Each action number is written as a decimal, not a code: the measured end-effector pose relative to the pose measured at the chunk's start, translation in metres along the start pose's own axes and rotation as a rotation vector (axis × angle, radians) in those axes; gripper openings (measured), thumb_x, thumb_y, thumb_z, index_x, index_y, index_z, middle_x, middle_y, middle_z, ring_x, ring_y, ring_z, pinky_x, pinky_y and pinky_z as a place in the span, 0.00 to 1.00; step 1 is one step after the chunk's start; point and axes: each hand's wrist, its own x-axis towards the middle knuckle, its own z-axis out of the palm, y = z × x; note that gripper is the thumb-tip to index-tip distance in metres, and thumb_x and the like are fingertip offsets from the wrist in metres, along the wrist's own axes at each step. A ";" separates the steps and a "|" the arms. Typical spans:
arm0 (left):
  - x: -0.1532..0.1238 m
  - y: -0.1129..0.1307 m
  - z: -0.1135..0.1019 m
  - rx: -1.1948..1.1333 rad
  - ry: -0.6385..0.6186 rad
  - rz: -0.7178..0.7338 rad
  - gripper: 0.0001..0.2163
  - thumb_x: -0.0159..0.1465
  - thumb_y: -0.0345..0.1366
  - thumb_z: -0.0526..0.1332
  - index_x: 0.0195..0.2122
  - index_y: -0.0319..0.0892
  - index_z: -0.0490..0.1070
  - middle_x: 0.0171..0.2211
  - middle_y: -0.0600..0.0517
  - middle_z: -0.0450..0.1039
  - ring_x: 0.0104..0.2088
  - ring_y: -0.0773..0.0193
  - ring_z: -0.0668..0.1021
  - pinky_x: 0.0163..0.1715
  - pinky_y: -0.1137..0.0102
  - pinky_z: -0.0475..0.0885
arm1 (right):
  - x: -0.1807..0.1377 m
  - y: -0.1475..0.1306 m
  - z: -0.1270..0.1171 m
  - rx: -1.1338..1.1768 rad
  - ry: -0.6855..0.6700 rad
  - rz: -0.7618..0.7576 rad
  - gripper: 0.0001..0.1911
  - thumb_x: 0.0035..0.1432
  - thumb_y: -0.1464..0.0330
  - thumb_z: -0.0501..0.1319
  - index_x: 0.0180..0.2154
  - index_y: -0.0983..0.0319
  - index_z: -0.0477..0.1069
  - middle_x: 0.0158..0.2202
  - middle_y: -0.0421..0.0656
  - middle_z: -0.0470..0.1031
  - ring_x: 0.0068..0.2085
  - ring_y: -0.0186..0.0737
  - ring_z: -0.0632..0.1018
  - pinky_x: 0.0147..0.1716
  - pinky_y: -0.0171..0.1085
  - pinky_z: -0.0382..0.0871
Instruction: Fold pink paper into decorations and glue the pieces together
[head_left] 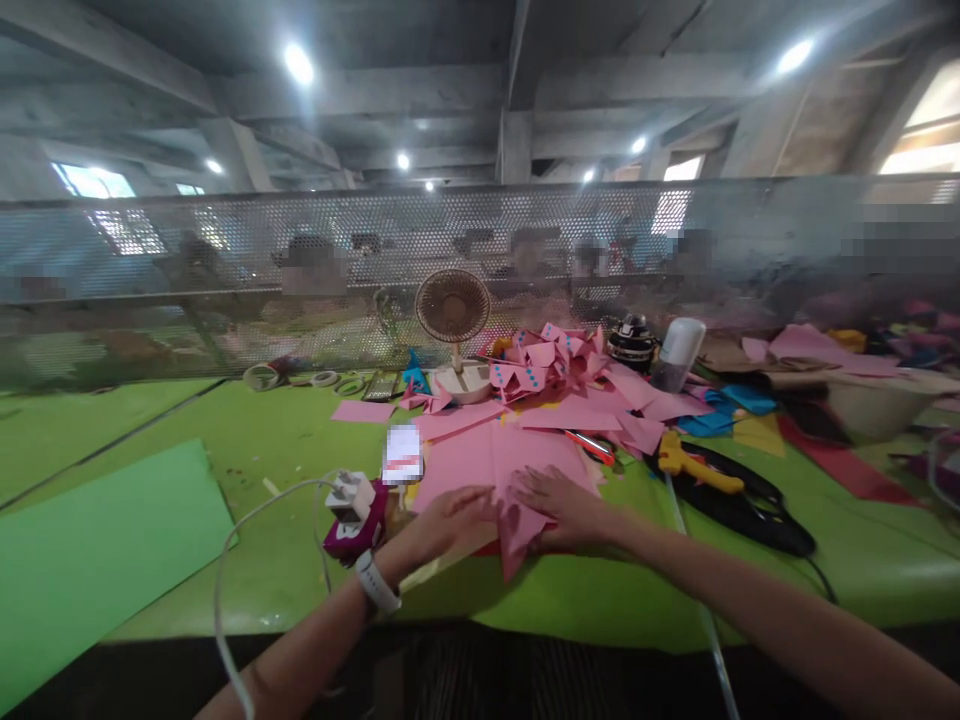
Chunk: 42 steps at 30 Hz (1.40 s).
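Note:
My right hand (564, 508) lies flat with fingers spread on a folded piece of pink paper (516, 545). Its tip points toward the near table edge. My left hand (454, 515) rests on its side at the left of that piece, fingers stretched out and nothing gripped. Beneath and beyond both hands is a larger pink sheet (457, 460) with a crease near its middle. A red-orange utility knife (592, 447) lies just past my right hand. The paper under my right palm is partly hidden.
Behind the sheet are a heap of folded pink pieces (551, 360) and a small fan (453, 308). At left are a purple power strip (352, 535) with a white charger and a green sheet (112, 550). A yellow glue gun (697, 466) lies on the right. Beyond the mesh partition, people sit.

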 end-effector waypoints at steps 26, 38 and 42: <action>0.086 -0.011 0.012 -1.089 0.167 -0.203 0.09 0.58 0.37 0.61 0.33 0.36 0.69 0.28 0.49 0.75 0.26 0.66 0.75 0.31 0.71 0.70 | -0.013 -0.008 -0.039 -0.278 0.489 -0.452 0.25 0.53 0.73 0.52 0.55 0.64 0.59 0.57 0.51 0.63 0.59 0.41 0.62 0.58 0.50 0.53; 0.085 -0.019 0.027 -1.382 0.452 -0.028 0.06 0.58 0.35 0.62 0.34 0.40 0.69 0.30 0.55 0.73 0.28 0.70 0.75 0.32 0.74 0.71 | -0.013 0.009 -0.027 -0.295 0.492 -0.198 0.38 0.45 0.81 0.52 0.60 0.56 0.53 0.65 0.46 0.45 0.64 0.47 0.50 0.59 0.56 0.47; 0.082 -0.011 0.028 -1.425 0.505 -0.099 0.04 0.59 0.34 0.61 0.33 0.40 0.69 0.28 0.54 0.74 0.26 0.69 0.75 0.30 0.73 0.71 | -0.012 0.002 -0.026 -0.356 0.382 -0.194 0.42 0.45 0.83 0.55 0.61 0.53 0.51 0.66 0.46 0.39 0.64 0.50 0.45 0.58 0.58 0.44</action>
